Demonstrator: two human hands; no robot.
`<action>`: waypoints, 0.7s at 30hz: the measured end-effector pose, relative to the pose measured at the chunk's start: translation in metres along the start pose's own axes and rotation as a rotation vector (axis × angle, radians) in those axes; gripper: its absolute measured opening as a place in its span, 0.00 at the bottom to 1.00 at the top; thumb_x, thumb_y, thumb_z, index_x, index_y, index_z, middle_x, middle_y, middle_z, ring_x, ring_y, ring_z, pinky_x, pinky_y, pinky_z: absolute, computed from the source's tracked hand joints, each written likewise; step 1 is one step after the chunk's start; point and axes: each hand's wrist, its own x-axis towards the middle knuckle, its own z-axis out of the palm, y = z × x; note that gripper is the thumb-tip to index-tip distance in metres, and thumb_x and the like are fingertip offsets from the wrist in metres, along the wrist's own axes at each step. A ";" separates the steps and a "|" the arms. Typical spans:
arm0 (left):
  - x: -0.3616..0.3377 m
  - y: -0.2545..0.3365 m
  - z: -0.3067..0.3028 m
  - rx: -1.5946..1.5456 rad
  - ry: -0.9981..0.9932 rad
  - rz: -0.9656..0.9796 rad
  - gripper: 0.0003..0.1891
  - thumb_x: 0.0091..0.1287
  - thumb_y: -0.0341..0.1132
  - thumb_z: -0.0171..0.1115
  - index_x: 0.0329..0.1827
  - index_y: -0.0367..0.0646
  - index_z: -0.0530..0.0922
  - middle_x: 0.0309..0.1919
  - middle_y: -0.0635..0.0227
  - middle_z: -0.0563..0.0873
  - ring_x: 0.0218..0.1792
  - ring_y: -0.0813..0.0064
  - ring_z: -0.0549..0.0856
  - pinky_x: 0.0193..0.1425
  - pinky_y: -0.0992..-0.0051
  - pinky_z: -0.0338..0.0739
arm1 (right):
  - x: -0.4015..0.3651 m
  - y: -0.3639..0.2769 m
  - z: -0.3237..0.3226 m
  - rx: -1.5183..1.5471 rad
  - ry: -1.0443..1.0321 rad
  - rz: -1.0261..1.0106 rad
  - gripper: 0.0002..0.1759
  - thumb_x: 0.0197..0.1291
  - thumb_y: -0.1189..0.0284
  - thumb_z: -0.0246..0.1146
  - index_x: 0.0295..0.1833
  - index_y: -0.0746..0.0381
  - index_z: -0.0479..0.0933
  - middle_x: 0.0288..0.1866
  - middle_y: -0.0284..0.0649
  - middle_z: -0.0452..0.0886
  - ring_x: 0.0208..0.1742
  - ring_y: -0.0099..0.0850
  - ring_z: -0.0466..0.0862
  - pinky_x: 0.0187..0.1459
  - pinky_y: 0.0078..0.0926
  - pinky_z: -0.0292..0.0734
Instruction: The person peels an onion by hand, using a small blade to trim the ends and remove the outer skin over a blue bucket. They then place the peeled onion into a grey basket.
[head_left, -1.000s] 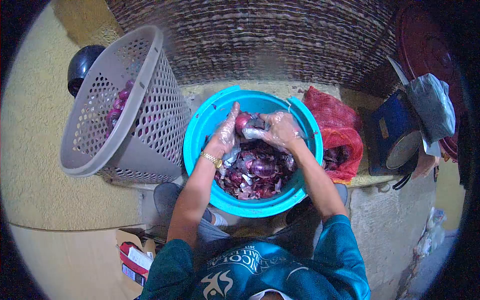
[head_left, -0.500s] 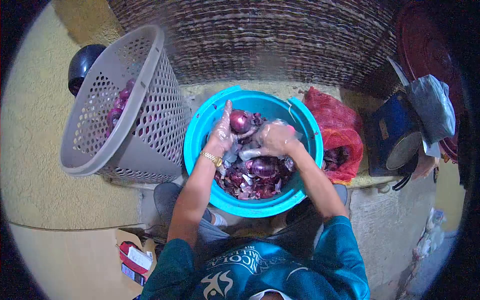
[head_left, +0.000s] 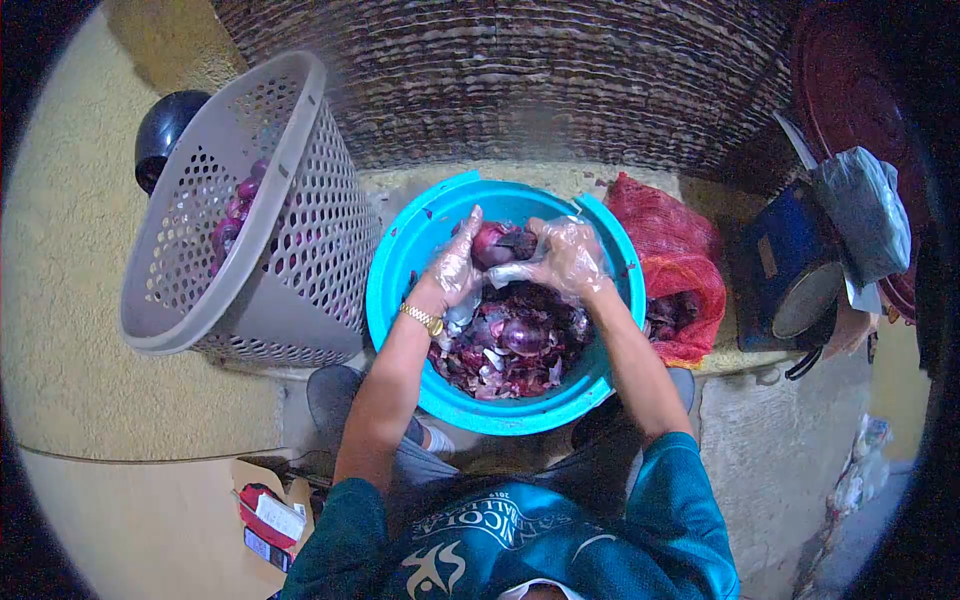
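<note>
Over the turquoise tub (head_left: 390, 330) I hold a red onion (head_left: 490, 245) between both hands, each in a clear plastic glove. My left hand (head_left: 455, 268) cups the onion's left side, thumb pointing up. Closed at its right side, my right hand (head_left: 570, 258) grips the onion where dark, loose skin shows. Below them, another red onion (head_left: 522, 338) lies on a heap of dry onion skins (head_left: 490, 375) inside the tub. A gold watch (head_left: 422, 318) circles my left wrist.
A tall grey perforated basket (head_left: 320, 200) with red onions (head_left: 235, 215) leans at left. Right of the tub lies a red mesh sack (head_left: 665, 225) holding more onions. Farther right stands a blue scale (head_left: 790, 265) with a grey plastic bag (head_left: 865, 215) against it. An open cardboard box (head_left: 262, 485) is at lower left.
My right hand has moved up and slightly right, from above the heap onto the onion's right side. The onion has shifted a little to the right.
</note>
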 end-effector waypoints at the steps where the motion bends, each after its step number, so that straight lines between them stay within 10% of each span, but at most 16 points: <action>1: 0.000 0.000 0.001 0.010 0.003 -0.028 0.34 0.66 0.65 0.56 0.59 0.42 0.76 0.53 0.62 0.83 0.53 0.66 0.83 0.61 0.60 0.77 | 0.000 0.001 0.001 -0.007 0.005 -0.007 0.42 0.35 0.32 0.71 0.40 0.60 0.81 0.27 0.50 0.82 0.34 0.50 0.83 0.38 0.46 0.76; 21: -0.001 0.000 0.005 0.186 0.038 -0.032 0.37 0.67 0.68 0.50 0.62 0.43 0.74 0.55 0.64 0.82 0.55 0.71 0.82 0.63 0.65 0.75 | 0.003 0.000 0.003 0.030 -0.049 -0.033 0.38 0.41 0.36 0.69 0.42 0.62 0.82 0.30 0.53 0.82 0.39 0.52 0.83 0.42 0.48 0.75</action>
